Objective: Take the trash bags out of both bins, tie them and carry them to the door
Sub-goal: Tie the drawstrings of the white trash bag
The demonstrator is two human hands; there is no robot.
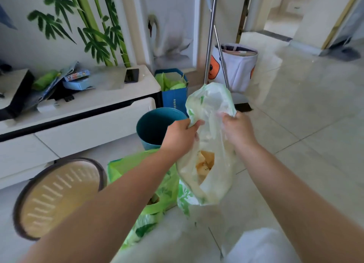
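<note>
So the pale trash bag (208,144) is held up in the air just right of the teal bin (157,125), which looks emptied. The left hand (181,134) is clamped on one side of the bag's top, the right hand (236,128) is closed on the other side. It's thin, soft film, probably light, with a bit of yellowish waste sagging at the bottom, so it'll likely swing and could tear if yanked. Best gripped by the two loose top flaps, which can be knotted. A green bag (149,184) is sat on the floor below the teal bin, beside a woven bin (59,197).
</note>
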